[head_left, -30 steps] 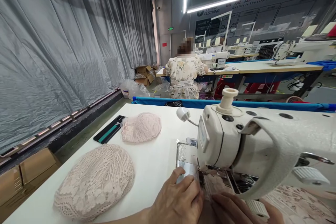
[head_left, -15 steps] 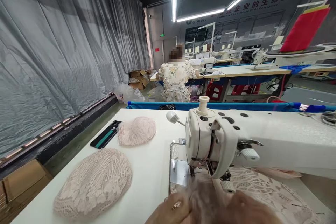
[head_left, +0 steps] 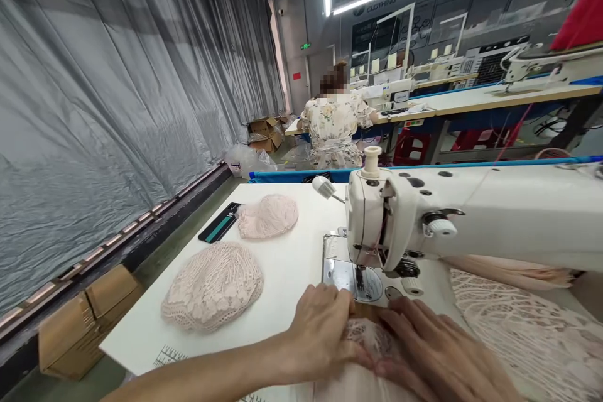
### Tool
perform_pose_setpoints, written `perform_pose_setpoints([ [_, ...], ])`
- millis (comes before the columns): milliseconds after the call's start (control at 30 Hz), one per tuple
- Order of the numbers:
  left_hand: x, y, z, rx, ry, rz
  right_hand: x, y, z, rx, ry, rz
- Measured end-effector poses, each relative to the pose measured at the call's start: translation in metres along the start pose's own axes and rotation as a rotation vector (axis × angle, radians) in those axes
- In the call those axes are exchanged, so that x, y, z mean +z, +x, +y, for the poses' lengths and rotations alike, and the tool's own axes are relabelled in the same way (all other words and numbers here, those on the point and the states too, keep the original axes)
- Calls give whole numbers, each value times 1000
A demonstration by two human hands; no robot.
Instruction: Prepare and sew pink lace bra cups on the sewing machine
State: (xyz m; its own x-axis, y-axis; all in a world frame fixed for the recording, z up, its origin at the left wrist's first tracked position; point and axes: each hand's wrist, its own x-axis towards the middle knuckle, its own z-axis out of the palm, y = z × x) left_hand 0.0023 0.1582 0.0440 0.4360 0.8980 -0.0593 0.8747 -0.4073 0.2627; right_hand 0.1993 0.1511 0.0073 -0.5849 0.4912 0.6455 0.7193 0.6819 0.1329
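Pale pink lace fabric [head_left: 370, 338] is bunched between my two hands, just in front of the sewing machine's needle area. My left hand [head_left: 325, 320] grips its left side, fingers curled and thumb pressed to the cloth. From the right, my right hand [head_left: 438, 339] closes on the same fabric, its fingers bent over the edge and the thumb close to the left one. Behind them stands the white sewing machine [head_left: 372, 220], with its presser foot [head_left: 360, 277] above the metal plate [head_left: 335, 270]. The fabric's lower part runs out of view at the bottom.
On the left of the white table [head_left: 282, 282] lie a large lace piece [head_left: 214, 289], a smaller lace piece [head_left: 268, 217] and a dark phone-like object [head_left: 220, 223]. More lace [head_left: 527, 320] spreads under the machine arm. Farther off, a co-worker [head_left: 336, 122] sits facing away.
My hands, blurred and close under the machine head before, now sit apart from the needle with the lace fabric showing between them. The camera view has shifted, revealing more of my left forearm.
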Motion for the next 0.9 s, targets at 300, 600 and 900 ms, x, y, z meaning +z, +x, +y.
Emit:
perform_pose_setpoints([
  [300,10,-18,0,133,-328,60,11,-3,3,347,890,-317],
  [600,-5,15,0,-135,-669,-103,4,12,4,560,687,-428],
  [900,10,20,-5,-16,75,45,18,-3,9,254,103,-87],
])
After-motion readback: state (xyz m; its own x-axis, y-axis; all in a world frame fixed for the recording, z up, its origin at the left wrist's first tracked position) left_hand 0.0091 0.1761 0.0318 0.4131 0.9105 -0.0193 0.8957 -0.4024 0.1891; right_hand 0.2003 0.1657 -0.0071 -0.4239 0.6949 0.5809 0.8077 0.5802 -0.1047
